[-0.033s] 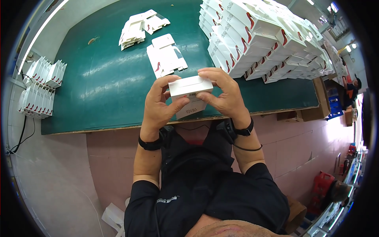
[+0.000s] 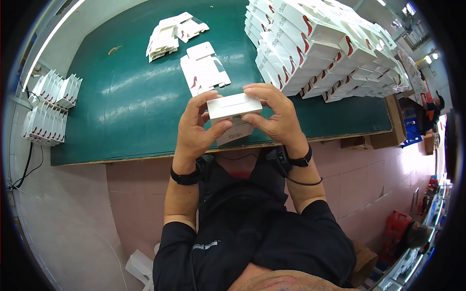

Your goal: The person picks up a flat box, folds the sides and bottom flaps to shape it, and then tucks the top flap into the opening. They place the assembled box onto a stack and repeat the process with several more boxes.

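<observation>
A small white cardboard box (image 2: pixel 237 127) is held between my two hands above the near edge of the green table. Its end panel, with a narrow slot line, faces up. My left hand (image 2: pixel 196 127) grips the box's left side, thumb on the front face and fingers at the top edge. On the other side, my right hand (image 2: pixel 277 112) has its thumb on the front face and its index finger over the top right corner. Just beyond the box lies a flat, unfolded white carton (image 2: pixel 204 72) with a red shoe-like print.
Further back rests a pile of flat cartons (image 2: pixel 165 38). A tall stack of white boxes (image 2: pixel 310 53) with red prints fills the table's right side. More white boxes (image 2: pixel 46 121) stand at the far left by the wall. A brown carton (image 2: pixel 395 121) sits beyond the green table's (image 2: pixel 131 111) right end.
</observation>
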Demonstrator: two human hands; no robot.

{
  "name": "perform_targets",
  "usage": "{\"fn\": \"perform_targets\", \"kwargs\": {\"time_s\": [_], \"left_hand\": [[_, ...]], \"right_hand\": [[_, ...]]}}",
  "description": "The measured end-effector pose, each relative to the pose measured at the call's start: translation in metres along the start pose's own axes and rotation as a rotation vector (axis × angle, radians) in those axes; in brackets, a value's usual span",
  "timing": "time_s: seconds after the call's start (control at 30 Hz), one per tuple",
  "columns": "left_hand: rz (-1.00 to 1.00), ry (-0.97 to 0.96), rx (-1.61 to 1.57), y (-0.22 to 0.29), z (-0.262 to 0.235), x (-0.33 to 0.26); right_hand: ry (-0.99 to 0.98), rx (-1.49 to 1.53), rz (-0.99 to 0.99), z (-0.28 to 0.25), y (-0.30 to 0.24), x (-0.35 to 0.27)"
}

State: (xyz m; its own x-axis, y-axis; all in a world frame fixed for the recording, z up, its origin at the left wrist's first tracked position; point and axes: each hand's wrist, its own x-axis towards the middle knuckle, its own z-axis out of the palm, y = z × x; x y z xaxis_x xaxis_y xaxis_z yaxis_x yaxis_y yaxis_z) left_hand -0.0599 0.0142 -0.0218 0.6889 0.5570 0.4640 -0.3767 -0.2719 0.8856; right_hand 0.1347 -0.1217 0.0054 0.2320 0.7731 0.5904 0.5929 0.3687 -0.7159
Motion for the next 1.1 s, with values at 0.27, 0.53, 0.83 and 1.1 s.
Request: {"fn": "perform_targets", "kwargs": {"time_s": [0.27,0.53,0.83,1.1], "left_hand": [[-0.073,0.068,-0.093,-0.006,-0.002,-0.012],[0.079,0.023,0.026,0.001,-0.001,-0.013],[0.041,0.218,-0.051,-0.015,0.005,-0.017],[-0.48,0.221,-0.493,-0.034,0.014,-0.013]], "right_hand": [[0.024,0.081,0.031,-0.01,-0.012,-0.002],[-0.028,-0.028,-0.048,-0.021,-0.033,-0.007],[0.179,-0.199,-0.233,-0.016,-0.024,-0.019],[0.086,-0.322,-0.253,0.007,0.012,-0.041]]}}
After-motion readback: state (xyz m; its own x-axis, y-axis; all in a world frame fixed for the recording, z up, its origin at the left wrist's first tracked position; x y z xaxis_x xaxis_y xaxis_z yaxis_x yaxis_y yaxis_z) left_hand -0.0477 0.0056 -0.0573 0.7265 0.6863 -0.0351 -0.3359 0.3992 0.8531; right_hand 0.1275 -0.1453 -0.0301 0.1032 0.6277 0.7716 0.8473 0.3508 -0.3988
